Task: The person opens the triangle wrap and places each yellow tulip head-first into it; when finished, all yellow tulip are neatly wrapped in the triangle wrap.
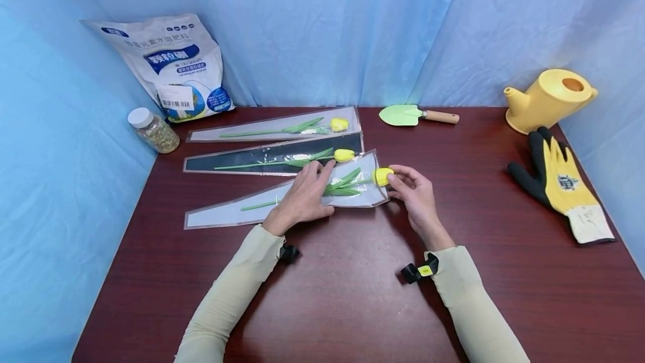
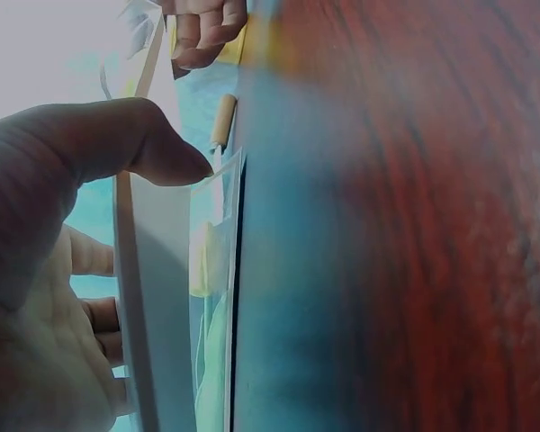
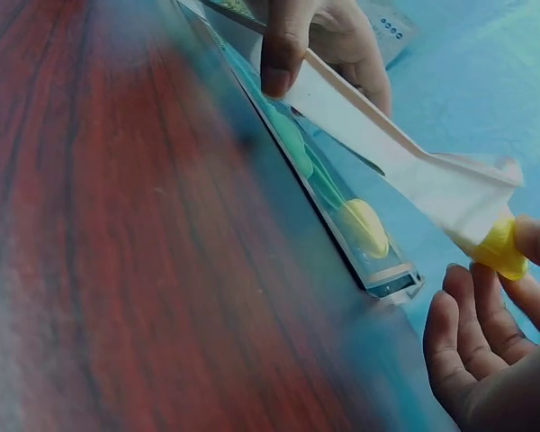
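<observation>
A white-backed flower sleeve (image 1: 211, 217) with a clear front is held raised off the table, a yellow artificial tulip (image 1: 383, 176) inside it. My left hand (image 1: 304, 195) grips the sleeve around its middle, thumb (image 2: 166, 148) on one side and fingers on the other. At the sleeve's wide mouth, my right hand (image 1: 415, 195) pinches the tulip's yellow head (image 3: 501, 247), which pokes out of the opening. Behind lie a dark-backed sleeve (image 1: 201, 163) and a light-backed sleeve (image 1: 201, 136), each with a yellow tulip in it.
A fertilizer bag (image 1: 171, 66) and a white-capped jar (image 1: 153, 130) stand at the back left. Toward the back lies a green trowel (image 1: 400, 115) with a wooden handle. A yellow watering can (image 1: 546, 99) and a yellow-black glove (image 1: 561, 181) are at right. Blue curtains (image 1: 322, 27) border the table.
</observation>
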The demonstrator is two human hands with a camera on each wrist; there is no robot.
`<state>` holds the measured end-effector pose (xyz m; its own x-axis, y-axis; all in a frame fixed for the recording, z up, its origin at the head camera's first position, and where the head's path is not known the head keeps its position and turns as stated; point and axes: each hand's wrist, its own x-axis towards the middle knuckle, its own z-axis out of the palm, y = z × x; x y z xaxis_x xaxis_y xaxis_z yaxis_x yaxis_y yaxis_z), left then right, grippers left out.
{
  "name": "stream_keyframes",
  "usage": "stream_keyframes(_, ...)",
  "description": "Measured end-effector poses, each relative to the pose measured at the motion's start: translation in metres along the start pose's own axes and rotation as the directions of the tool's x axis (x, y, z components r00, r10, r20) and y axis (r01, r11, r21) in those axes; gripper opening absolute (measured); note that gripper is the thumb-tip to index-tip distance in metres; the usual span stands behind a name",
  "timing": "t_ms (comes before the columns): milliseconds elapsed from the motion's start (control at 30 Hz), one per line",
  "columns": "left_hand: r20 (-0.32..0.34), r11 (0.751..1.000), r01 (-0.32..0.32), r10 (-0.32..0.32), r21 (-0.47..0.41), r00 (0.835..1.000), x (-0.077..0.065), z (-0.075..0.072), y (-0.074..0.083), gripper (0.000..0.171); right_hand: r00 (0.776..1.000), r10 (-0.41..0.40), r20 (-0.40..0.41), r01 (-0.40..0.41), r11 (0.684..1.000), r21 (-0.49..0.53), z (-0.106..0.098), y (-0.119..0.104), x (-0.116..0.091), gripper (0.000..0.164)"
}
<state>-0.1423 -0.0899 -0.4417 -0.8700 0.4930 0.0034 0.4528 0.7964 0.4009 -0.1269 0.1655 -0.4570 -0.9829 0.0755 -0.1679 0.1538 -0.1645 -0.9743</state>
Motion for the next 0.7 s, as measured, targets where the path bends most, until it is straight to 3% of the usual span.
stream_keyframes(100,-0.002,1.000,0.001,-0.001,0.000,1.000,0.0003,0.0000,0.0002,0.100,0.999,-0.007,-0.033,0.007,1.000,0.023,0.0014,0.0016,0.0006,0.010)
stream_keyframes(333,0.000,1.000,0.004,-0.004,0.009,1.000,0.0007,-0.0001,0.0003,0.100,0.997,-0.049,-0.057,0.048,0.999,-0.020,0.0032,0.0027,0.0007,0.012)
stream_keyframes(700,-0.004,1.000,-0.004,0.004,0.021,1.000,0.0000,-0.0007,0.0020,0.100,0.997,-0.039,-0.069,0.029,0.991,-0.133,0.0043,0.0019,-0.0013,0.010)
